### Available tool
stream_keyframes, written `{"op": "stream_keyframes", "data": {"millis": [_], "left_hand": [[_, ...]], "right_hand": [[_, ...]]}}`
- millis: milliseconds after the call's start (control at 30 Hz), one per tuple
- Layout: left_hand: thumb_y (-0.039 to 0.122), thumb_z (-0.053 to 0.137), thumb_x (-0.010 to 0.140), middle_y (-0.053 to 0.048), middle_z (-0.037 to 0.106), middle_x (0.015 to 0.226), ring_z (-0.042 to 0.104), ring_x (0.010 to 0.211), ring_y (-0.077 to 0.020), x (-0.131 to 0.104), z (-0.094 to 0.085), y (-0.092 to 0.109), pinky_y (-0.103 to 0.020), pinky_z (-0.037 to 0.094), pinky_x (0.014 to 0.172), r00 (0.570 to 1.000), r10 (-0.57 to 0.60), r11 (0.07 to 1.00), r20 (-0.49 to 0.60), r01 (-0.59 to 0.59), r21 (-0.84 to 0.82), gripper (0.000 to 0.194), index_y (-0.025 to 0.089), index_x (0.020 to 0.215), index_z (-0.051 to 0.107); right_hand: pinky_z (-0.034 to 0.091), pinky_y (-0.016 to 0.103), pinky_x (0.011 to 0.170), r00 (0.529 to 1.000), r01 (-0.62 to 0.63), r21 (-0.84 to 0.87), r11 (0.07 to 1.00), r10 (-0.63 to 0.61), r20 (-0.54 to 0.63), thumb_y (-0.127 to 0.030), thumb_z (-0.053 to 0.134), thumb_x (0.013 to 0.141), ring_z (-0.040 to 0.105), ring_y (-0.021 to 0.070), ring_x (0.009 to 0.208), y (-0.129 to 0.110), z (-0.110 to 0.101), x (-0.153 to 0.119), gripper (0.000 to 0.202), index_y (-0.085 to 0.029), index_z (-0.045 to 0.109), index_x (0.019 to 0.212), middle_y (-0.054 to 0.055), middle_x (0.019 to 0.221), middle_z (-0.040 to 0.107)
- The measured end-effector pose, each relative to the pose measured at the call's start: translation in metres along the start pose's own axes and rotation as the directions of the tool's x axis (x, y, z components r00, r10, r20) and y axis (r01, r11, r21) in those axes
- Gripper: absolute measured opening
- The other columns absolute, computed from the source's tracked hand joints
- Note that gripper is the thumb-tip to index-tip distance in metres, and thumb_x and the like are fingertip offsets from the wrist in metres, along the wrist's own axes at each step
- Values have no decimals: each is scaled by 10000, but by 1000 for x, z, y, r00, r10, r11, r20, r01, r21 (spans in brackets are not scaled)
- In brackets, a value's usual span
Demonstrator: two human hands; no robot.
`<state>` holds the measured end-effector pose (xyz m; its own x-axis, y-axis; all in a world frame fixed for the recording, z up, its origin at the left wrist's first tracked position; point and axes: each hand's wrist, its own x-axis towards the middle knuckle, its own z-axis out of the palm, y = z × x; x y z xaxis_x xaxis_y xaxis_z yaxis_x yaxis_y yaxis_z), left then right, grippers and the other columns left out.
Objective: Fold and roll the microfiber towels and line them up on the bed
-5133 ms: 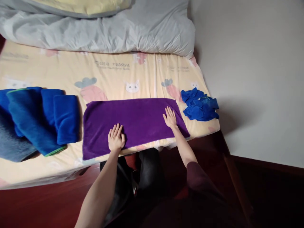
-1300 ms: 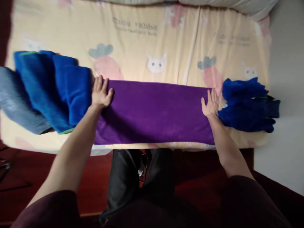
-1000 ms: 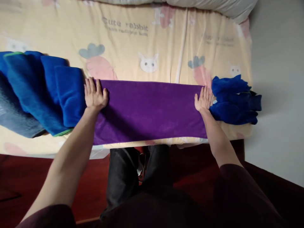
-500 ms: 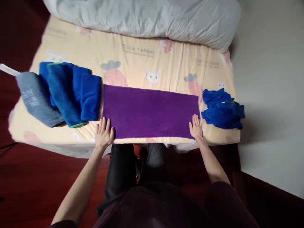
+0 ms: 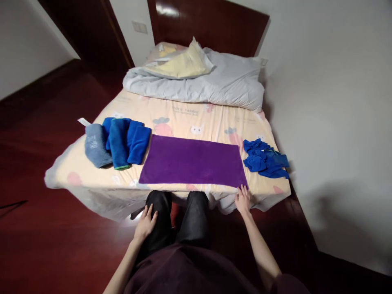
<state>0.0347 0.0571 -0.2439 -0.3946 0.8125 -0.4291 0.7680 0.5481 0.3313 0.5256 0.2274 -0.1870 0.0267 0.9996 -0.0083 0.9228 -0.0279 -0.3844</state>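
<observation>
A purple towel point(image 5: 192, 161) lies spread flat along the front edge of the bed. At its near right corner is my right hand point(image 5: 243, 198), fingers stretched out, the tips touching the cloth or the bed edge beside it. My left hand point(image 5: 146, 222) is away from the towel, over my left thigh, with its fingers apart and nothing in it. Left of the towel are several rolled or folded blue towels point(image 5: 120, 143) and a grey-blue towel point(image 5: 97, 145) with lettering and a white strap. A crumpled blue cloth point(image 5: 265, 159) lies on the right.
The bed point(image 5: 190, 118) has a cream sheet with carrot and cat prints. A grey quilt point(image 5: 229, 83) and a yellow pillow point(image 5: 186, 63) lie toward the wooden headboard point(image 5: 211, 24). A wall point(image 5: 330, 122) stands close on the right; dark red floor point(image 5: 39, 155) lies left.
My left hand has come off the towel's left side and back toward my thigh. The right hand has slid to the near corner. The view has tilted up, showing the headboard.
</observation>
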Motion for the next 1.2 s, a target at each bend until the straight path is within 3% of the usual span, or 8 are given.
{"op": "stream_keyframes", "data": {"millis": [67, 167, 333, 567, 733, 867, 933, 1200], "left_hand": [[446, 346, 970, -246, 433, 1610, 392, 1526, -351, 0, -2, 5, -495, 409, 1204, 1000, 17, 1000, -13, -17, 14, 733, 49, 1582, 415], [399, 378, 933, -208, 535, 1543, 424, 1504, -374, 5, -10, 14, -531, 407, 1199, 995, 93, 994, -16, -92, 55, 673, 99, 1517, 527], [410, 345, 945, -258, 487, 1565, 416, 1504, -390, 6, -9, 15, -519, 402, 1199, 995, 101, 987, 0, -100, 127, 723, 6, 1529, 481], [401, 361, 944, -248, 491, 1566, 421, 1504, -378, 9, 6, -1, -521, 406, 1193, 991, 132, 981, -4, -130, 147, 693, 53, 1528, 497], [383, 397, 909, -283, 498, 1546, 502, 1441, -406, 20, -1, 9, -543, 433, 1174, 994, 111, 985, 3, -110, 133, 690, 22, 1478, 551], [359, 386, 912, -122, 666, 1418, 589, 1376, -318, 47, -33, 54, -471, 461, 1183, 925, 380, 925, 11, -380, -34, 540, 229, 1330, 702], [358, 354, 953, -123, 672, 1406, 614, 1340, -293, 70, -54, 89, -453, 464, 1182, 863, 504, 860, -38, -505, -74, 542, 192, 1348, 687], [225, 479, 942, -138, 716, 1311, 667, 1225, -270, 214, -120, 244, -377, 523, 1064, 717, 689, 712, 107, -697, 87, 403, 196, 1259, 726]], "right_hand": [[328, 460, 1263, 999, 25, 172, 985, -17, -46, -328, 433, 920, 450, 282, 1493, -23, 12, -20, 430, -406, 684, 1260, -47, 1520, 594], [424, 474, 1193, 998, -3, 502, 865, 35, -56, -367, 503, 896, 613, 301, 1311, -71, 36, -43, 348, -333, 720, 1167, 13, 1359, 708], [595, 425, 899, 972, -230, 878, 420, 139, 188, -473, 720, 791, 744, 284, 979, -154, 81, -66, 425, -161, 748, 1078, 145, 1105, 788], [601, 344, 797, 849, -463, 862, -206, 175, 498, -415, 884, 635, 779, 231, 830, -229, 114, -59, 513, -180, 692, 1048, 106, 1002, 814], [608, 329, 796, 812, -489, 828, -277, 204, 547, -369, 900, 606, 789, 251, 905, -247, 120, -36, 452, -194, 653, 942, 112, 986, 814], [620, 371, 857, 807, -487, 843, -229, 252, 534, -416, 851, 714, 781, 260, 996, -249, 126, -23, 358, -206, 634, 906, 110, 983, 810], [622, 381, 883, 787, -498, 834, -237, 280, 549, -429, 817, 776, 769, 252, 1037, -252, 130, -17, 313, -209, 643, 914, 112, 1028, 806], [601, 400, 1020, 683, -537, 800, -268, 418, 599, -385, 597, 967, 702, 228, 1226, -263, 153, 2, 159, -238, 654, 986, 87, 1210, 770]]}}
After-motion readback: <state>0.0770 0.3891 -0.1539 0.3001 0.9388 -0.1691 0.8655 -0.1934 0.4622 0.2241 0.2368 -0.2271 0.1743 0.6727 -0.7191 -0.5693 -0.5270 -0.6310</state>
